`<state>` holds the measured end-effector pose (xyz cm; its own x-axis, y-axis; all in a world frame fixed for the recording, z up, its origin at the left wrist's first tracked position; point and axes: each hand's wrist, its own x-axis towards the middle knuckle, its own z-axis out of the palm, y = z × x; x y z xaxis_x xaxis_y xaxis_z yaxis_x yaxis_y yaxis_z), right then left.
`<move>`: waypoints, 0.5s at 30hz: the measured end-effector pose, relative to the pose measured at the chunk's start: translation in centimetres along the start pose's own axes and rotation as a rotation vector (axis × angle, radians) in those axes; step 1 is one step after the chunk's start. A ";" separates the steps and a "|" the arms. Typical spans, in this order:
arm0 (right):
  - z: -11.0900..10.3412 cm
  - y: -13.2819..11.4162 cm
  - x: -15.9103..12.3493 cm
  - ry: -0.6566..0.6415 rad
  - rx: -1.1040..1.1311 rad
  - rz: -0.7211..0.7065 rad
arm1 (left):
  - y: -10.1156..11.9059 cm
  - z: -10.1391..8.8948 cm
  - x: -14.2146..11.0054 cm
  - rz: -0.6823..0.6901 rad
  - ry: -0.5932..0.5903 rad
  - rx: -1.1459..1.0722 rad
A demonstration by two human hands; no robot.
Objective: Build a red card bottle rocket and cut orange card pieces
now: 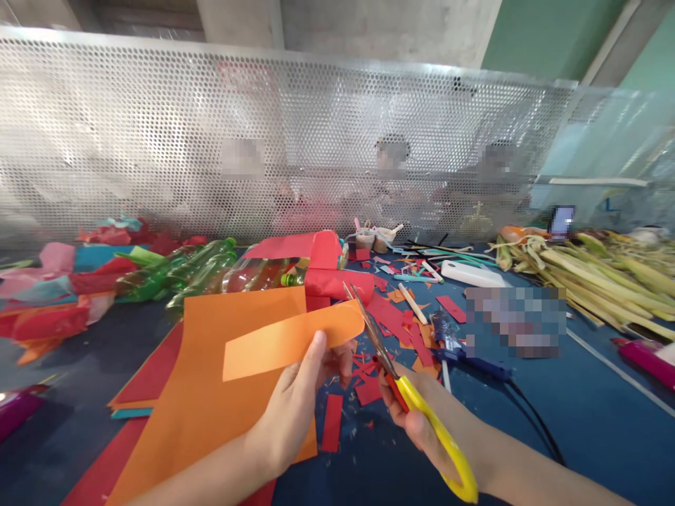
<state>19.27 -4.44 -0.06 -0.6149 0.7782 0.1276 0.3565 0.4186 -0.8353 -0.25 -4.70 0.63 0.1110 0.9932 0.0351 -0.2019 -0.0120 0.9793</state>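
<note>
My left hand [295, 393] pinches a strip of orange paper [268, 346] between thumb and fingers. The strip's right end is rounded, its left end straight. In my right hand [416, 414] is a pair of scissors [387, 358] with yellow and red handles. Its blades point up and to the left, slightly parted, beside the strip's rounded end. Below the strip lies a large orange sheet [211, 407], on top of red sheets [152, 365]. Red paper pieces [337, 281] rest just beyond the strip, by the plastic bottles.
Green plastic bottles [200, 274] lie at the back left, near crumpled coloured paper [79, 281]. Red and orange scraps cover the middle. A blue glue gun [474, 362] with a black cord lies right of them; dried husks [595, 274] are piled far right. A perforated panel [316, 140] stands behind.
</note>
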 end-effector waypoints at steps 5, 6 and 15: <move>-0.5 -0.8 0.1 -0.030 0.018 -0.003 | 0.3 -0.1 0.3 -0.005 0.063 -0.060; -0.5 -0.8 0.1 -0.027 0.020 0.004 | 0.3 -0.1 0.4 -0.002 0.074 -0.067; 0.1 0.0 0.0 -0.011 0.070 0.047 | 0.8 -0.4 0.7 0.025 0.112 -0.066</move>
<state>19.21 -4.46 -0.07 -0.6064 0.7909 0.0817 0.3350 0.3474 -0.8758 -0.70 -3.93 1.36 -0.0036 0.9995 0.0327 -0.2674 -0.0325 0.9630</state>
